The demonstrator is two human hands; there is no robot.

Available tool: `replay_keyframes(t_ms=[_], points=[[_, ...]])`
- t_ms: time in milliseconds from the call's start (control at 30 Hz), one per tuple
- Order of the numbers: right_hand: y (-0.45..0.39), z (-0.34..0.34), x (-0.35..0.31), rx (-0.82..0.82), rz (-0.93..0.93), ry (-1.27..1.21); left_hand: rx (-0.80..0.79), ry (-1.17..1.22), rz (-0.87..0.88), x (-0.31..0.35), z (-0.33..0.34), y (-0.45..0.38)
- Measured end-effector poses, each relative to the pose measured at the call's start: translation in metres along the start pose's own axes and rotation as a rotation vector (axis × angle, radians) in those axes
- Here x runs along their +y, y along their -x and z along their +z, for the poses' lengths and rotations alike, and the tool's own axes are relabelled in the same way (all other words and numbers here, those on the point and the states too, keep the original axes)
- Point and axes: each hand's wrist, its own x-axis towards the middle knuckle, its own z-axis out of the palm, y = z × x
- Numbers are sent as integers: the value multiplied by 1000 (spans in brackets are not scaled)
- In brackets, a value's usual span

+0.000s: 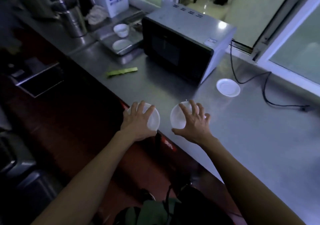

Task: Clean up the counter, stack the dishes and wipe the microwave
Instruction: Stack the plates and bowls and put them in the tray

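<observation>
Dishes, two, near edge: your left hand (138, 119) is gripping one plate (154, 119); your right hand (194, 120), fingers spread, is clasping the other plate (176, 117), just beside.

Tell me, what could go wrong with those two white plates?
The left hand holds its plate right at the counter edge, so it might slip off. The right hand has spread fingers on the other plate; stacking fast could clack or chip them.
</observation>
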Motion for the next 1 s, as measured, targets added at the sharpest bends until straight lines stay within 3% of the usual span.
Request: replay_keyframes(t_ms=[433,1000], points=[[-67,23,-150,-80,-338,46,33,111,-306,-137,-4,57],[-242,66,-318,-170,-517,-13,19,101,-528,-319,-28,-6]])
